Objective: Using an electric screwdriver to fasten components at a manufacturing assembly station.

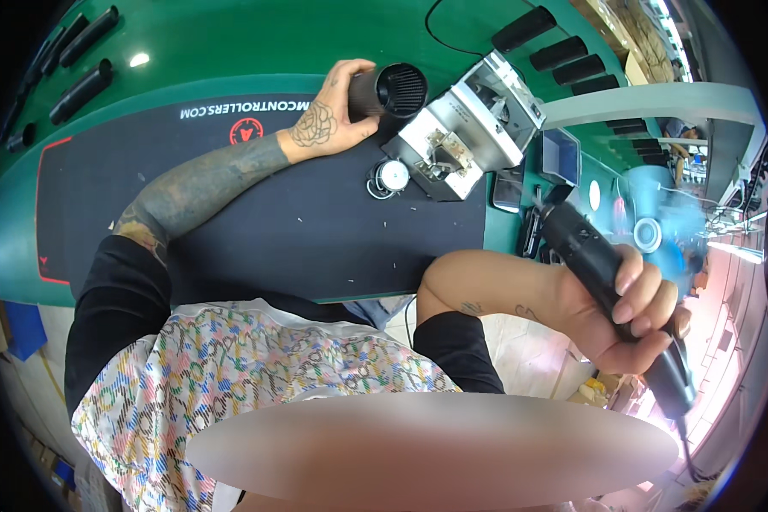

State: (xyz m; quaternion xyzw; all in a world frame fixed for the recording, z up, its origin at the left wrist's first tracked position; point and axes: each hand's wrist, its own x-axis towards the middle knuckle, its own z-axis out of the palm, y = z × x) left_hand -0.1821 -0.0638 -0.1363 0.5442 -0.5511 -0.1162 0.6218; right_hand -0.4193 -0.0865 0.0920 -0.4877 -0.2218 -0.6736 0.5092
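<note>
My left hand [328,119] is wrapped round a dark cylinder [403,90] whose open end shows black ribs inside. It is at the far middle of the mat, beside a silver metal box-shaped machine [452,128] that looks like a screw feeder. My right hand [630,316] grips a black electric screwdriver [584,252] at the right, held up off the table. The screwdriver's tip points up and to the left, toward the machine, and a cord leaves its lower end. Its tip is blurred and touches nothing that I can see.
Several black cylinders [523,29] lie at the back right, and others [81,92] at the far left. A small round white-faced thing [392,175] sits by the machine. Tiny pale bits dot the black mat [299,247]. A grey bin [560,156] and a phone [508,189] are right of the machine.
</note>
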